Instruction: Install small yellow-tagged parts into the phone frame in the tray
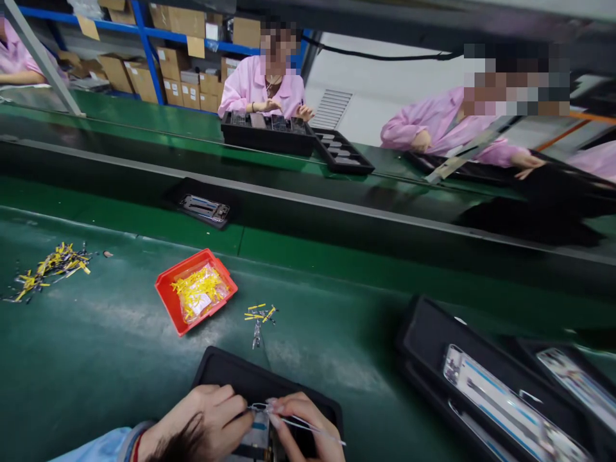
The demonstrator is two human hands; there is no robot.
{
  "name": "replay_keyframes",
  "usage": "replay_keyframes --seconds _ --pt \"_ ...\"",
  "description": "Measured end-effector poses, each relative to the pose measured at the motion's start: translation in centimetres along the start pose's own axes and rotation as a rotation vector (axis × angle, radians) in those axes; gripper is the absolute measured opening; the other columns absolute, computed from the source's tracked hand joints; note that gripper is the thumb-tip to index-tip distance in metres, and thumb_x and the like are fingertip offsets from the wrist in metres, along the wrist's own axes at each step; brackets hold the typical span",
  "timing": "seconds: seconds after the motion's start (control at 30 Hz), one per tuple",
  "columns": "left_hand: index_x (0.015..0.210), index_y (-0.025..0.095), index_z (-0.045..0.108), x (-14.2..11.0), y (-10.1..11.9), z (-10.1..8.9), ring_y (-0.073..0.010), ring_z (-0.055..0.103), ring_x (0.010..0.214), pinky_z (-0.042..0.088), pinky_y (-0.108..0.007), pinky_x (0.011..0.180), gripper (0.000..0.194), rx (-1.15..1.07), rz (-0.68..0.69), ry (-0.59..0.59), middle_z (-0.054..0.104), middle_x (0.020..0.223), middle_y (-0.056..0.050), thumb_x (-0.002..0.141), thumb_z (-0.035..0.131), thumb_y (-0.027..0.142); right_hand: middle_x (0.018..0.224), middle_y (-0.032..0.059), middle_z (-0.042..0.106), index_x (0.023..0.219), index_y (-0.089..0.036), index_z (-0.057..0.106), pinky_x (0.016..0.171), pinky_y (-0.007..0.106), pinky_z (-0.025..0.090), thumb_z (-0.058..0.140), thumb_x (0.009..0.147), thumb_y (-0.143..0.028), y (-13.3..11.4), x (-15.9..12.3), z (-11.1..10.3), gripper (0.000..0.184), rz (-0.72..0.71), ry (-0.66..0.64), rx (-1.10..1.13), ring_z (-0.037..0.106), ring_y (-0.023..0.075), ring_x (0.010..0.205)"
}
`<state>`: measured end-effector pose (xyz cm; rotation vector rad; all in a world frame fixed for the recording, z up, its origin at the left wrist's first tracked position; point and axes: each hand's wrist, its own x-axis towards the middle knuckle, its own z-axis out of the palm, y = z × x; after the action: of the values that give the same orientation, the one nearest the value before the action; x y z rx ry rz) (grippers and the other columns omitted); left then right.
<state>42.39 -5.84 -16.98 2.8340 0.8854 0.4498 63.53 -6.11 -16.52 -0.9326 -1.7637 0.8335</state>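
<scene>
At the bottom centre a black tray (240, 372) holds a phone frame (257, 436), mostly covered by my hands. My left hand (206, 417) is closed over the frame's left side, fingertips pressed together; what they pinch is hidden. Opposite it, my right hand (303, 423) grips thin silvery tweezers (312, 428) between thumb and fingers. The fingertips of both hands nearly meet above the frame. Just beyond the tray lies a small group of yellow and clear strips (260, 314).
A red bin (168, 301) contains yellow strips in a bag. Another pile of yellow-and-black strips (58, 266) lies left. Stacked black trays with a phone frame (500, 398) stand right; another phone frame (205, 208) rests further back. Co-workers in pink (240, 83) sit across a raised rail.
</scene>
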Motion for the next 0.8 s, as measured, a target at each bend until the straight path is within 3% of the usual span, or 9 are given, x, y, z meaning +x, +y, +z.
replay_keyframes --seconds 0.23,0.37,0.63,0.8 --pt "0.097 0.019 0.055 0.22 -0.05 -0.19 -0.0106 0.050 0.063 0.040 -0.021 0.054 0.005 0.005 0.012 -0.005 0.056 0.078 0.001 0.093 0.052 0.020 0.077 0.0054 0.071 0.099 -0.023 0.059 0.059 0.023 0.058 0.055 0.091 -0.015 0.52 -0.63 0.29 0.012 -0.010 0.035 -0.013 0.070 0.0188 0.066" --pt "0.095 0.018 0.055 0.33 -0.08 -0.20 -0.0108 0.049 0.061 0.040 -0.020 0.053 0.005 -0.004 0.009 0.020 0.055 0.075 0.001 0.093 0.051 0.019 0.082 0.0056 0.071 0.102 -0.023 0.060 0.064 0.024 0.058 0.057 0.089 -0.010 0.15 -0.30 -0.21 0.019 0.025 -0.032 -0.013 0.070 0.0193 0.071" --pt "0.096 0.017 0.055 0.60 -0.13 -0.66 -0.0123 0.051 0.062 0.038 -0.025 0.049 0.007 -0.002 0.034 0.037 0.057 0.076 0.001 0.093 0.049 0.017 0.088 0.0071 0.069 0.120 -0.025 0.055 0.066 0.025 0.058 0.054 0.090 -0.006 0.16 -0.20 -0.51 0.036 -0.033 -0.172 -0.009 0.069 0.0193 0.074" --pt "0.096 0.017 0.055 0.85 -0.14 -0.76 -0.0123 0.051 0.062 0.036 -0.026 0.049 0.007 -0.012 0.027 0.043 0.056 0.074 0.002 0.094 0.048 0.015 0.094 0.0067 0.070 0.127 -0.029 0.051 0.069 0.029 0.059 0.057 0.087 -0.006 0.05 -0.40 -0.18 0.046 -0.041 -0.104 -0.014 0.069 0.0210 0.079"
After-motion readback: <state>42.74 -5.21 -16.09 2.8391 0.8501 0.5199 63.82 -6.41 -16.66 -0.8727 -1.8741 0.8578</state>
